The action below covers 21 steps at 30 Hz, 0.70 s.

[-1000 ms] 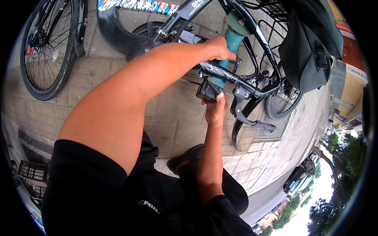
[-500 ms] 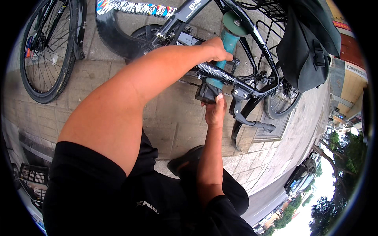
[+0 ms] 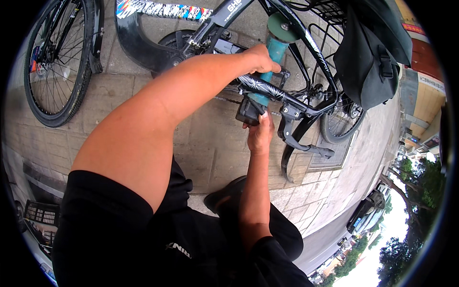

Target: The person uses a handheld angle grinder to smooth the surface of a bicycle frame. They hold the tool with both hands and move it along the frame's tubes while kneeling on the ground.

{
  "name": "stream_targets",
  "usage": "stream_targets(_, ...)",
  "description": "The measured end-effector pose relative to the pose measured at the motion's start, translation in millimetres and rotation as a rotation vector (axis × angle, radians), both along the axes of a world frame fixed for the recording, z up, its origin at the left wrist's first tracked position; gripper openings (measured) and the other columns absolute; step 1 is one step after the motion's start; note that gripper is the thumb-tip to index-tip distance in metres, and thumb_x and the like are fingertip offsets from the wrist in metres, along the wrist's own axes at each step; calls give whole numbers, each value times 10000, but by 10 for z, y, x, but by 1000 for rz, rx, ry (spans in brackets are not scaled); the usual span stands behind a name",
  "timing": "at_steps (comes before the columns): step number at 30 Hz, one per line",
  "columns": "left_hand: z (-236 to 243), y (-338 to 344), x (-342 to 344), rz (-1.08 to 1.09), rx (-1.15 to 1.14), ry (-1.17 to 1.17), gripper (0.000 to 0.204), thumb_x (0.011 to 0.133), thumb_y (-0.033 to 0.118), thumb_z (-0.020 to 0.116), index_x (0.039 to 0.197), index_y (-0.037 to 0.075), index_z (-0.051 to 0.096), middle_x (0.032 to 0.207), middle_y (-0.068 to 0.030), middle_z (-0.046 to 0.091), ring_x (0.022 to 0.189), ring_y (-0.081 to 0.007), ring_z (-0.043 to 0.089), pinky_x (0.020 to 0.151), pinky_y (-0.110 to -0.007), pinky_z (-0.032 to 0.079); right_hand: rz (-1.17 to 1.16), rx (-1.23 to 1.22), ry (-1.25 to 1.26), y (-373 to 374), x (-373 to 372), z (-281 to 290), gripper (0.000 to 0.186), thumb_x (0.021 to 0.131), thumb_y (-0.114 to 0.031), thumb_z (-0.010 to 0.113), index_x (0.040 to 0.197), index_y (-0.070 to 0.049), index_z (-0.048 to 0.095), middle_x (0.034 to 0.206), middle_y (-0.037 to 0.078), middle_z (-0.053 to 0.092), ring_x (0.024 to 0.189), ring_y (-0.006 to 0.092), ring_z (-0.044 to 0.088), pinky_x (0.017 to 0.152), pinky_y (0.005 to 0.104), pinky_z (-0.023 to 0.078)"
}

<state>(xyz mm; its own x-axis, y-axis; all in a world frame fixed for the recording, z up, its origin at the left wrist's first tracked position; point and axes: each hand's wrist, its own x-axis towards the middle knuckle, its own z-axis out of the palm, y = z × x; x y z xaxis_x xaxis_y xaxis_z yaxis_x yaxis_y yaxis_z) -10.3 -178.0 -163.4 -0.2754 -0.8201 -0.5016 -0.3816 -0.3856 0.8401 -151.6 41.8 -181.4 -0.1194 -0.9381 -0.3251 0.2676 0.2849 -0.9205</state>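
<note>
A teal cordless grinder (image 3: 276, 49) with a green disc (image 3: 282, 27) at its far end lies across the black bicycle frame (image 3: 262, 84), partly behind one of its tubes. My left hand (image 3: 262, 59) is closed round the teal body just beyond that tube, and covers part of it. On the near side of the tube, a black battery pack (image 3: 248, 112) sits at the tool's end. Gripping the pack from below is my right hand (image 3: 261, 131), its thumb on top and its other fingers mostly hidden beneath.
A brake lever (image 3: 291, 131) juts out right of my right hand. Black saddlebags (image 3: 366, 71) hang at the bicycle's right. Another bicycle's wheel (image 3: 57, 91) stands at the left. Tiled pavement (image 3: 210, 148) lies below, and my shoe (image 3: 222, 193) rests near the right forearm.
</note>
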Motion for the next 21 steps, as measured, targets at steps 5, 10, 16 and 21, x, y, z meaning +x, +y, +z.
stream_targets(5, 54, 20, -4, -15, -7, -28, 568, 795, 491, 922, 1007, -15, 774, 877, -149, 722, 634, -240, 629, 542, -423, 484, 12, -3, -5, 8, -27, -2, 881, 1018, -399, 680, 1649, 110, 334, 1174, 103, 683, 899, 169, 652, 665, 343, 535)
stream_targets(10, 65, 3, 25, -36, -11, -65, 565, 801, 501, 912, 976, -16, 768, 860, -151, 718, 620, -253, 628, 541, -424, 487, 43, -13, -23, -10, -39, -26, 924, 997, -462, 696, 1640, 105, 352, 1192, 109, 685, 909, 176, 654, 676, 350, 536)
stream_targets(16, 62, 19, 27, -33, -15, -64, 545, 806, 482, 910, 999, -12, 781, 898, -161, 740, 679, -275, 677, 599, -420, 531, 63, -21, -42, -24, -34, -16, 909, 980, -510, 705, 1595, 92, 414, 1194, 109, 687, 923, 176, 653, 686, 348, 535)
stream_targets(21, 62, 9, 47, -24, -20, -75, 549, 808, 472, 909, 1030, -14, 782, 920, -167, 745, 704, -277, 688, 614, -426, 539, 69, -22, -30, -39, -30, -22, 903, 971, -540, 709, 1570, 81, 441, 1184, 103, 687, 925, 171, 650, 687, 344, 535)
